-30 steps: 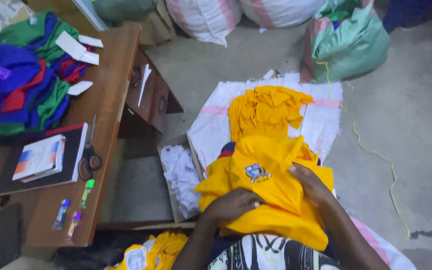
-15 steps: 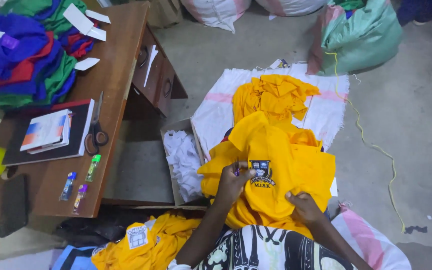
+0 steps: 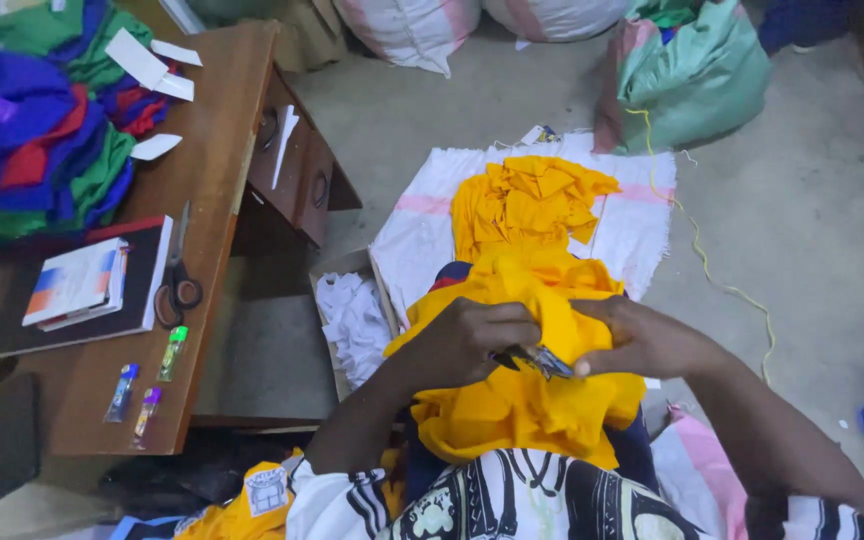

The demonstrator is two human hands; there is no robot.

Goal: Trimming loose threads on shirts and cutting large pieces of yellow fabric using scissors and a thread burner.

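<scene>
In the head view, low centre of the frame, the left hand [image 3: 467, 340] and right hand [image 3: 642, 340] meet over a bunched yellow shirt [image 3: 522, 410] on the person's lap; each grip is clenched on its soft, creased cloth, pinching a small dark crest patch [image 3: 537, 360] between them. Just above, a crumpled pile of yellow garments [image 3: 527, 200] lies on a white woven sack [image 3: 417, 235] spread on the grey concrete floor [image 3: 802, 220]. Left of the hands, a cardboard box [image 3: 337, 270] holds wrinkled white fabric [image 3: 352, 320]. At the left edge, a brown wooden table [image 3: 222, 170] carries folded blue, red and green clothes [image 3: 32, 150], a book [image 3: 72, 285], scissors [image 3: 177, 290] and small markers [image 3: 147, 385]. Upper right — a green bag [image 3: 702, 75], stuffed full.
</scene>
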